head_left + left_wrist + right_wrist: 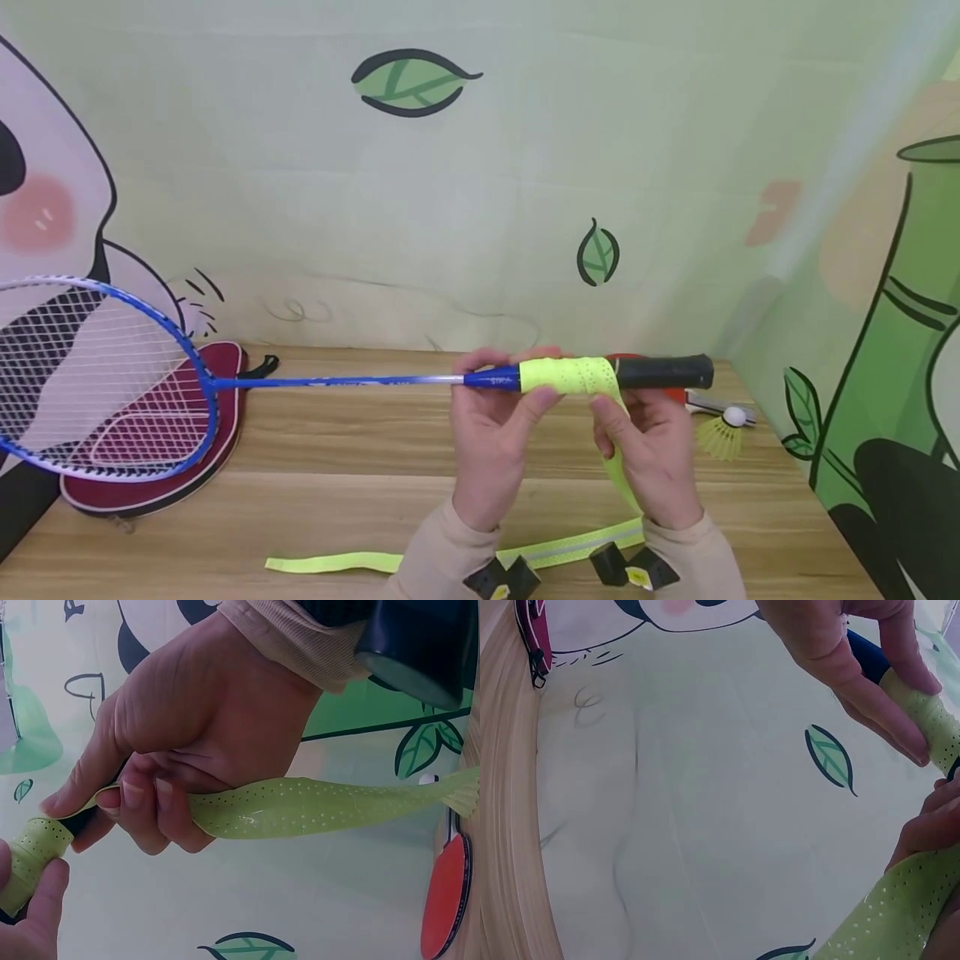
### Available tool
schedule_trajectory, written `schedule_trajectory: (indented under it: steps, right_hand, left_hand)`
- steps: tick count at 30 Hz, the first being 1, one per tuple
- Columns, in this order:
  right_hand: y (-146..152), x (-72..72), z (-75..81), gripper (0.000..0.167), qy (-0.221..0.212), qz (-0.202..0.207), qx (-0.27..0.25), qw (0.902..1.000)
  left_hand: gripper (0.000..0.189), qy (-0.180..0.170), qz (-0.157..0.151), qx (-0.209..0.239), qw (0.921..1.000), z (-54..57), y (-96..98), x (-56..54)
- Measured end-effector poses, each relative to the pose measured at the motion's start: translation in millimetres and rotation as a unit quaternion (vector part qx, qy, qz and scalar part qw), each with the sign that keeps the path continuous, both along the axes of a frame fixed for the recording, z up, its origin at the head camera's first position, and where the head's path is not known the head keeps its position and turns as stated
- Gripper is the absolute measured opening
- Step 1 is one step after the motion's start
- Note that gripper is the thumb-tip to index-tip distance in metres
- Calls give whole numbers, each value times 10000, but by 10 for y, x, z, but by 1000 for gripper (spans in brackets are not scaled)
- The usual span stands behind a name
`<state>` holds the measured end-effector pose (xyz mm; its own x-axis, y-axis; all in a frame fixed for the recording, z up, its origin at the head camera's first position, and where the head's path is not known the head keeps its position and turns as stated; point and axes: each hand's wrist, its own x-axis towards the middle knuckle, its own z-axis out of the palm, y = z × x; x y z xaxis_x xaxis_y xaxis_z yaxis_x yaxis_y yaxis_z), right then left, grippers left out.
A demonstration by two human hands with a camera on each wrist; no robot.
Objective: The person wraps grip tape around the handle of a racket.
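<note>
A blue and white badminton racket (337, 382) is held level above the table, its head at the left. Yellow-green perforated overgrip tape (567, 376) is wrapped round the front part of its handle; the rear part of the handle (663, 372) is bare black. My left hand (487, 446) grips the wrapped part near the blue cone, thumb on the tape. At the edge of the wrap, my right hand (656, 442) pinches the loose tape. In the left wrist view the tape strip (300, 810) runs out from between the right hand's curled fingers (133, 796).
The tape's long tail (330, 562) lies along the front of the wooden table (337, 500). A dark red racket case (225, 417) lies behind the racket head. At the right are a yellow shuttlecock (723, 433) and a red table-tennis bat (448, 900). A printed backdrop (450, 208) stands behind.
</note>
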<state>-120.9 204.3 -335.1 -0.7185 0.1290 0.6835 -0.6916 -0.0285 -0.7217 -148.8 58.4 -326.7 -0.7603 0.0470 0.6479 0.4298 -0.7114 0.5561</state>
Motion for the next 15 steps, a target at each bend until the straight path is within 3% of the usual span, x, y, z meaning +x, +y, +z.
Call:
schedule_trajectory:
  steps: [8,15]
  right_hand:
    - [26,-44,-36,27,471,-116,-48,9988]
    - [44,-52,-36,36,530,-281,-55,9982]
  left_hand:
    - [42,-285,234,-177,9992,-27,1,16]
    - [40,-330,276,-298,9986,-30,8,20]
